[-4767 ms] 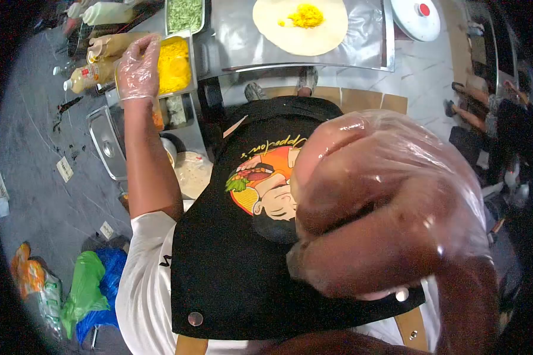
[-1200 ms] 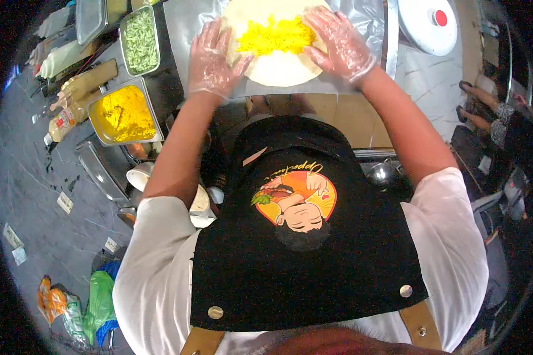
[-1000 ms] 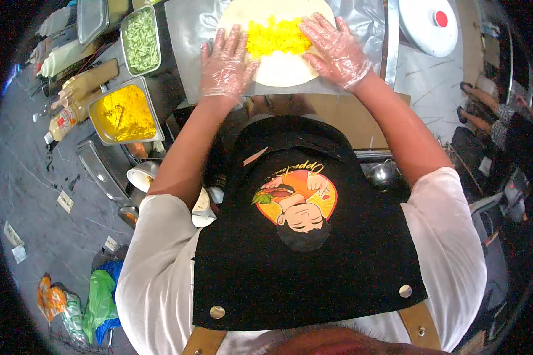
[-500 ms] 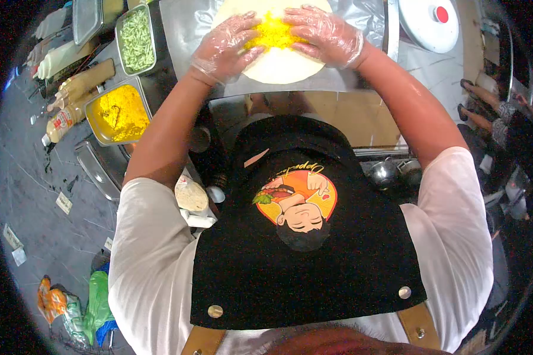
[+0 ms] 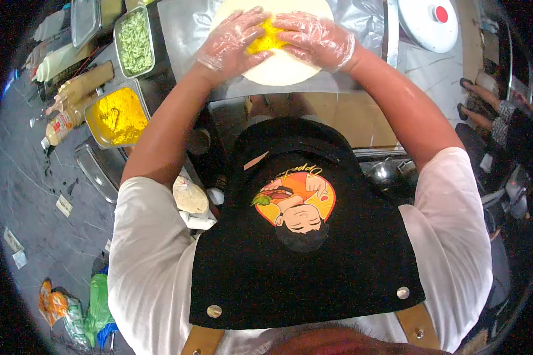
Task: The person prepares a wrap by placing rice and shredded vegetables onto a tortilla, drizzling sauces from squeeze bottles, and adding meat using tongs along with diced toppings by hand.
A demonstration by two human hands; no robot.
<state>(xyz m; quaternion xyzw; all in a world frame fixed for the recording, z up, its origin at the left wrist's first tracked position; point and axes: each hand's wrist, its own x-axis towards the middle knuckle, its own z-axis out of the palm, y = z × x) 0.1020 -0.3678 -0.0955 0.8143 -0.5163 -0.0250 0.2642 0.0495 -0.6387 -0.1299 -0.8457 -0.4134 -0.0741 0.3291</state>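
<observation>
A round pale flatbread (image 5: 287,72) lies on a silvery sheet (image 5: 180,29) at the top of the view. Yellow shredded filling (image 5: 267,40) is heaped on its middle. My left hand (image 5: 236,42), in a clear plastic glove, touches the heap from the left, its fingers extended and slightly curved. From the right, my right hand (image 5: 315,40), gloved too, rests against the same heap with its fingers extended and thumb apart. Neither hand is closed round anything. The hands cover parts of the filling and bread.
Left of the sheet are a tray of green shreds (image 5: 134,44), a tray of yellow shreds (image 5: 121,116) and several bottles (image 5: 60,127). A white lid with a red knob (image 5: 427,25) is at the upper right. Another person's legs (image 5: 478,117) show at the right edge.
Both gloved hands have come inward from the bread's sides. The yellow filling, spread wider earlier, now forms a narrower heap between them.
</observation>
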